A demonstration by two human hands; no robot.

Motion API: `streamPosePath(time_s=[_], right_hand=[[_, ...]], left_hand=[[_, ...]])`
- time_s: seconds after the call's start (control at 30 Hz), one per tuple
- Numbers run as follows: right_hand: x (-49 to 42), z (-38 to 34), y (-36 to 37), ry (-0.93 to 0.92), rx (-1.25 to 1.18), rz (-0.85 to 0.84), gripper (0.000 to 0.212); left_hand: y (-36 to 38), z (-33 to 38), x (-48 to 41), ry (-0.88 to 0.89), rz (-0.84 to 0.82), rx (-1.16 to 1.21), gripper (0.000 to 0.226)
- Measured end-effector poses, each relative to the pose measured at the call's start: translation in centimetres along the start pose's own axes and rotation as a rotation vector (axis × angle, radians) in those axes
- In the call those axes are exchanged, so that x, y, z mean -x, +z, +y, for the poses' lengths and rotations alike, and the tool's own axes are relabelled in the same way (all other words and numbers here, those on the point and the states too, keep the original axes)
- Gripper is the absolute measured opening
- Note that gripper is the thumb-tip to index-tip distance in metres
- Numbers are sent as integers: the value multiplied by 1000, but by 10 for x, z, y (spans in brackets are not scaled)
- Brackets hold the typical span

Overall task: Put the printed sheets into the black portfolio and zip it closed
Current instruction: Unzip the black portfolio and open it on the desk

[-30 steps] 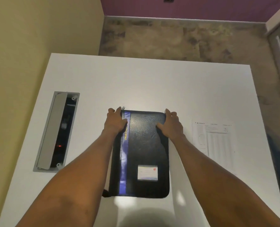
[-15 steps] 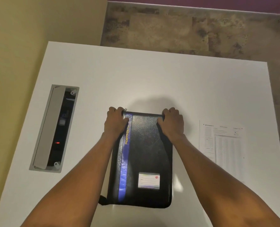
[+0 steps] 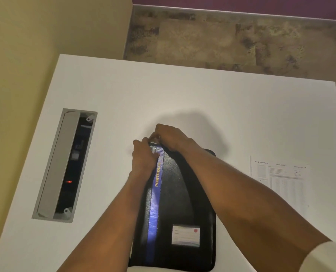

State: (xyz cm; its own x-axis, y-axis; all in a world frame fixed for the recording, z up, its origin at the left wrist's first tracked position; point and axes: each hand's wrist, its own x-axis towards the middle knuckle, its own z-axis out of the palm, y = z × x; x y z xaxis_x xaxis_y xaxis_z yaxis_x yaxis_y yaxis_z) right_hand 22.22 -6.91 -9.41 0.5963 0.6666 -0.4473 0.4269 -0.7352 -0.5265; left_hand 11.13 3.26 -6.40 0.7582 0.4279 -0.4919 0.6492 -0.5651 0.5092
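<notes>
- Since half a second ago the right hand (image 3: 171, 139) has crossed from the portfolio's far right corner to its far left corner, and it now meets the left hand there.
- Far left, a grey cable tray (image 3: 65, 165) is sunk into the white surface (image 3: 202, 99). Its flap is tilted open and a small red light (image 3: 69, 181) glows inside.
- Left hand (image 3: 144, 157) curls over the far left corner of the black portfolio (image 3: 179, 193), gripping its edge.
- Right hand's bunched fingertips pinch the small metal zip pull (image 3: 153, 142) at that same corner, and its forearm lies slantwise over the cover.
- Portfolio lies flat and closed mid-surface, with a blue stripe (image 3: 153, 213) down its left side and a label card (image 3: 185, 234) near its near right corner.
- Printed sheets (image 3: 279, 179) lie flat on the surface to the right, apart from the portfolio and not yet inside it.
</notes>
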Motion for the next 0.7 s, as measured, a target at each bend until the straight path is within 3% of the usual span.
streamPosePath(time_s=[0.1,0.27,0.43,0.7], right_hand=[[-7,3,0,-32,33,-6,24],[-2,6,-3,-49,34,-4,10],[8,9,-3,-188,163,105,8],[21,28,-17,-291,188,70,10]], left_hand=[[-1,3,-1,-5,-12,28,38],[3,6,-5,-20,7,47,24],[3,4,-14,-27,21,59,7],[-4,1,-21,-57,-82,178,17]])
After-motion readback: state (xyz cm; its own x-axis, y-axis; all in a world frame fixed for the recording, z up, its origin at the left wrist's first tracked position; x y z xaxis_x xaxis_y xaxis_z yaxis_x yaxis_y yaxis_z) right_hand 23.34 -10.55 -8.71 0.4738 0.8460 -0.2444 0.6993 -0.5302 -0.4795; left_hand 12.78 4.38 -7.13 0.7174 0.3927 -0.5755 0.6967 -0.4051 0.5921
